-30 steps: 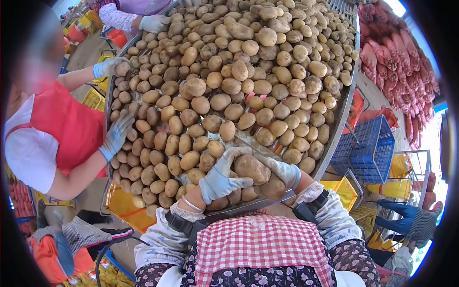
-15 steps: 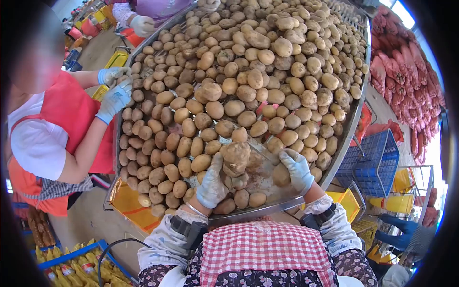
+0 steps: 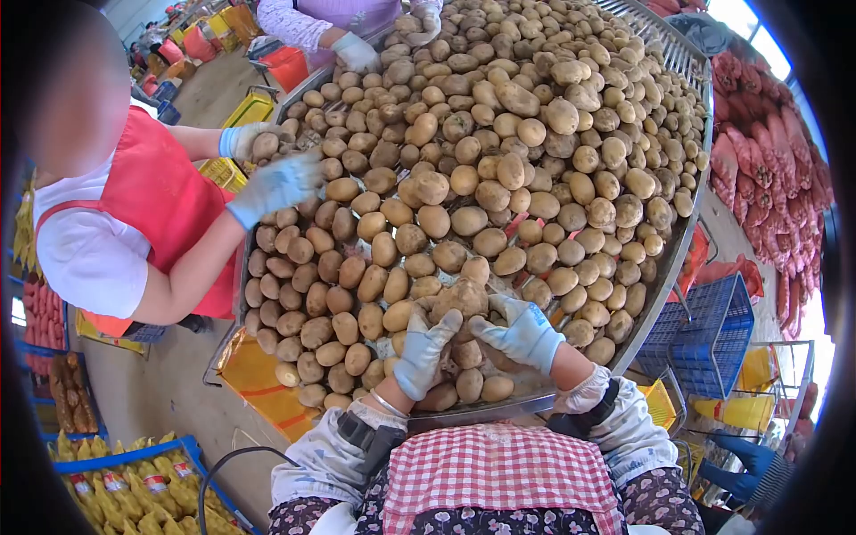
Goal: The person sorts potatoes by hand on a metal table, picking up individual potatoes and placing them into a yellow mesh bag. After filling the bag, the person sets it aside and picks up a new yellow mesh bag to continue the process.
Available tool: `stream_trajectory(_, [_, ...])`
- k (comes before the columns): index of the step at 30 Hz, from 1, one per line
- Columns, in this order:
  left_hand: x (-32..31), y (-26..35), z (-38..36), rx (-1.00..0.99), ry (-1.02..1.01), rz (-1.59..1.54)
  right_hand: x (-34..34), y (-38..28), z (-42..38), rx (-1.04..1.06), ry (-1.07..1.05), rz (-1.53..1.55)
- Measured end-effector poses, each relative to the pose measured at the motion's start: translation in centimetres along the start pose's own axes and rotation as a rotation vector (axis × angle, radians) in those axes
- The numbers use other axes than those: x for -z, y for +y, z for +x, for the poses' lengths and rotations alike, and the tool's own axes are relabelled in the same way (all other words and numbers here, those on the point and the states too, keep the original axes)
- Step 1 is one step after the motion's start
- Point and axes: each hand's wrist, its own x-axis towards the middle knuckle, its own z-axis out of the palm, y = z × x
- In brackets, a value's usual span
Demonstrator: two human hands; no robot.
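Note:
Both of my hands wear pale blue-white gloves and meet at the near corner of a metal sorting table (image 3: 526,406). My left hand (image 3: 424,357) is closed around the near left side of a large, knobbly potato (image 3: 462,301), its thumb pressed against it. My right hand (image 3: 524,333) reaches in from the right, with thumb and fingers closed against the same potato's right side. Its palm side is hidden. Smaller potatoes (image 3: 469,385) lie on the metal just below my hands. A deep heap of potatoes (image 3: 499,98) spreads over the table beyond.
At the left, a co-worker in a red apron (image 3: 160,205) handles potatoes with gloved hands (image 3: 276,187). Another person's gloved hand (image 3: 357,53) is at the far edge. Blue crates (image 3: 704,334) stand at right, near stacked red mesh sacks (image 3: 767,160). An orange-yellow container (image 3: 267,379) sits below left.
My right hand has moved left from the table's bare corner to the large potato in my left hand. The smaller potato it held is no longer visible. The left co-worker's hands have shifted over the heap.

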Motion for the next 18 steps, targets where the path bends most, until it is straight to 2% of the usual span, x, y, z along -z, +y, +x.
stream_trajectory(4, [1.1, 1.2, -0.6, -0.061, -0.001, 0.201, 0.8, -1.7, 0.5, -0.024, -0.127, -0.043])
stream_trajectory(6, [0.8, 2.6, -0.7, 0.163, -0.171, -0.161, 0.4, -1.1, 0.5, 0.041, -0.031, -0.221])
stream_trajectory(7, [0.5, 2.8, -0.9, 0.165, -0.172, -0.163, 0.2, -0.8, 0.4, 0.039, -0.032, -0.222])
stream_trajectory(9, [0.2, 3.0, -1.1, 0.213, -0.138, -0.204, -0.4, 0.0, 0.0, 0.019, 0.129, 0.151])
stream_trajectory(10, [0.2, 3.2, -0.9, 0.212, -0.142, -0.204, -1.3, 0.9, -0.1, -0.003, 0.295, 0.429])
stream_trajectory(11, [0.3, 3.3, -0.7, 0.253, -0.133, -0.244, -0.8, 1.1, -0.1, -0.002, 0.296, 0.428])
stream_trajectory(13, [0.9, 3.4, -0.5, 0.288, -0.114, -0.285, 0.6, 1.3, -0.2, -0.419, 0.22, 1.709])
stream_trajectory(14, [1.4, 3.1, -0.2, 0.292, -0.11, -0.346, 1.4, -2.3, -0.2, -0.482, 0.241, 1.703])
stream_trajectory(15, [2.0, 2.8, 0.1, 0.299, -0.108, -0.404, 1.0, -1.4, -0.1, -0.482, 0.238, 1.705])
stream_trajectory(17, [2.1, 2.7, 0.3, 0.279, -0.182, -0.434, -0.2, 2.4, 0.0, -0.049, 0.064, 0.943])
stream_trajectory(18, [0.9, 3.2, 0.1, 0.233, -0.133, -0.325, -1.5, 1.7, 0.3, 0.024, 0.181, 0.808])
